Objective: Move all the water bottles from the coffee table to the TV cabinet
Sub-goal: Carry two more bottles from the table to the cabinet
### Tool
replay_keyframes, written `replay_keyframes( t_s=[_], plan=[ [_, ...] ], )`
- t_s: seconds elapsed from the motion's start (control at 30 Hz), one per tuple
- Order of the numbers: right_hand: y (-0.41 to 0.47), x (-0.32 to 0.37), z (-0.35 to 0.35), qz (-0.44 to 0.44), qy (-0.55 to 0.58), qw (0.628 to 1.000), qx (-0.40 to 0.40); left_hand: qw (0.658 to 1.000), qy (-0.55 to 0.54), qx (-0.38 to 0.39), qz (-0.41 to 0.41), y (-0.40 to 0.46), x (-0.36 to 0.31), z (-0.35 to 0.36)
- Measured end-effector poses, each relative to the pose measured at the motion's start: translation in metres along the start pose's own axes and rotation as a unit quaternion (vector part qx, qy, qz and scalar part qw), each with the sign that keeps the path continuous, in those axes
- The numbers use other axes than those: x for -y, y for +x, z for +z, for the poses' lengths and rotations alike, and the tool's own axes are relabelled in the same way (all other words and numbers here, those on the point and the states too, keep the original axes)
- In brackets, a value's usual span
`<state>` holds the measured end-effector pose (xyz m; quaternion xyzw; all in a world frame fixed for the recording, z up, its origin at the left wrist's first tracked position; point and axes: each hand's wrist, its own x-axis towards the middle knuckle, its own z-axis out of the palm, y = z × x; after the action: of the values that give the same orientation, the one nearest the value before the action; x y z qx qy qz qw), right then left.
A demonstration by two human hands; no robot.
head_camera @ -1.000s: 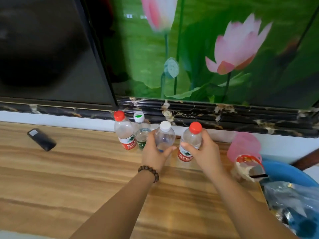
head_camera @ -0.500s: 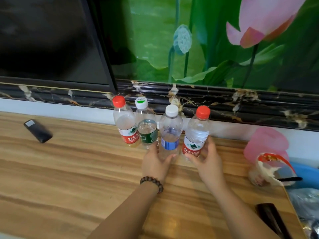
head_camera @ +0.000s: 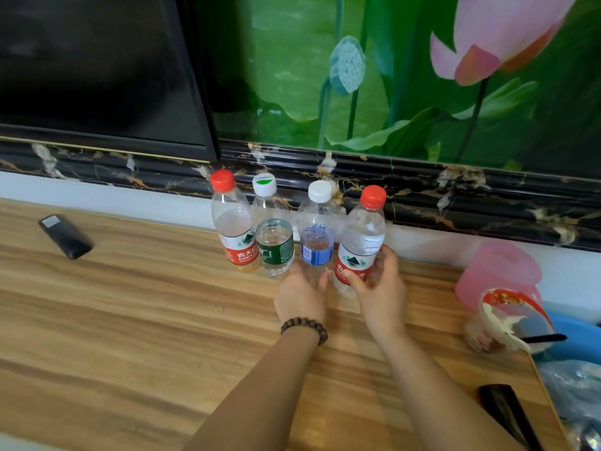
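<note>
Several clear water bottles stand in a row on the wooden TV cabinet [head_camera: 136,323], against the wall. From the left they are a red-capped red-label bottle [head_camera: 233,222], a white-capped green-label bottle [head_camera: 273,236], a white-capped blue-label bottle [head_camera: 318,229] and a second red-capped red-label bottle [head_camera: 361,239]. My left hand [head_camera: 300,297], with a bead bracelet on the wrist, cups the base of the blue-label bottle. My right hand [head_camera: 382,288] wraps thumb and fingers around the lower label of the right red-capped bottle, which leans slightly.
A black remote [head_camera: 66,236] lies at the cabinet's left. A pink cup [head_camera: 497,275] and an opened food container [head_camera: 510,323] sit at the right end, by a blue basin [head_camera: 579,336]. A dark object [head_camera: 507,415] lies near the right front edge. The TV [head_camera: 97,66] hangs above.
Both hands have slid down from the bottles' upper bodies to their lower parts. The two held bottles now stand in line with the other two.
</note>
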<state>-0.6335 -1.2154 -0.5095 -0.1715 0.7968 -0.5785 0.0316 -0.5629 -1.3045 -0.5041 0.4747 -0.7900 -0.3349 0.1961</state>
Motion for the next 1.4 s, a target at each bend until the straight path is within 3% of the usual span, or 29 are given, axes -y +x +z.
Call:
replay_keyframes(
  t_s=[0.37,0.63,0.87,1.17,1.4],
  plan=[
    [-0.008,-0.005,0.002,-0.015,-0.033,0.999,-0.028,0.997,0.082,-0.003,0.016,-0.003,0.002,-0.009],
    [-0.008,-0.004,0.004,-0.005,-0.044,0.999,-0.016,0.997,0.071,0.020,0.026,-0.004,-0.001,-0.006],
    [-0.015,0.013,-0.018,0.042,-0.087,0.993,0.072,0.993,0.087,0.076,0.035,-0.010,-0.001,-0.020],
    [-0.056,0.137,-0.091,0.101,-0.319,0.922,0.195,0.943,0.234,0.223,0.079,-0.059,-0.065,-0.145],
    [-0.087,0.274,-0.151,0.104,-0.353,0.893,0.260,0.914,0.294,0.270,0.067,-0.100,-0.132,-0.277]
  ],
)
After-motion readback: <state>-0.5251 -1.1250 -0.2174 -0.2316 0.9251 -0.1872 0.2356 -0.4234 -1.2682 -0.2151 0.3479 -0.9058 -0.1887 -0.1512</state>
